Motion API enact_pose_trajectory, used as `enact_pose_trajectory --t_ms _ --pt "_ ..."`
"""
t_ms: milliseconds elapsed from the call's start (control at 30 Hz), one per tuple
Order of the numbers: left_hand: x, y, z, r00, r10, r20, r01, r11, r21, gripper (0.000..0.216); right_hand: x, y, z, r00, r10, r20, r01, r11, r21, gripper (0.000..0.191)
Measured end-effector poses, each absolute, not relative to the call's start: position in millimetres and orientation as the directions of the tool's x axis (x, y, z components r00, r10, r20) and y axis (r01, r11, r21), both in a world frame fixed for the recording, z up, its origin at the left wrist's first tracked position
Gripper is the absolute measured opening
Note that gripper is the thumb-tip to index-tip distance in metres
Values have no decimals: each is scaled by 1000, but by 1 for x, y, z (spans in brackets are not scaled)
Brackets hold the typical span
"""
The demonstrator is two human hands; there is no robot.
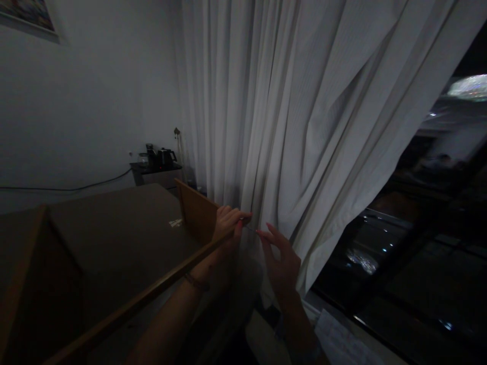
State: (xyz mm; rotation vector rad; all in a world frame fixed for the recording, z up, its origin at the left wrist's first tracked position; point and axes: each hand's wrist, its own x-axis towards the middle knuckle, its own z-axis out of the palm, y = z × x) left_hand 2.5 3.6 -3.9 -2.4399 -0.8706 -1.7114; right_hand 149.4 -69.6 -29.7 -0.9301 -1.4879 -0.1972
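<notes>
A wooden frame (152,293) of furniture parts runs from the lower left to the middle of the view. At its far corner my left hand (228,220) is closed around the wood, fingers over the top. My right hand (279,258) is just to the right, thumb and forefinger pinched on the end of a thin metal rod (251,229). The rod points at the frame's corner beside my left fingertips. Dim light leaves its exact kind unclear. An upright wooden panel (198,210) stands behind my left hand, and another dark wooden panel (41,274) rises at the left.
The frame stands by a brown table (125,218) with small white scraps (175,223) on it. A long white curtain (281,111) hangs close beyond my hands. Dark window glass (411,263) fills the right. A black kettle (165,155) stands on a low cabinet (160,175).
</notes>
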Motion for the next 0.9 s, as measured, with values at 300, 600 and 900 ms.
enact_pose_trajectory --t_ms 300,600,900 --pt "0 -1 1 261 469 844 483 -820 306 39 158 -69 -32 37 338 940 729 635 -257 15" --pt "1 -1 0 253 478 841 481 -817 320 41 154 -75 -27 43 532 846 532 704 -470 12" --pt "1 3 -4 259 464 847 488 -820 300 44 157 -68 -33 173 579 797 581 594 -557 34"
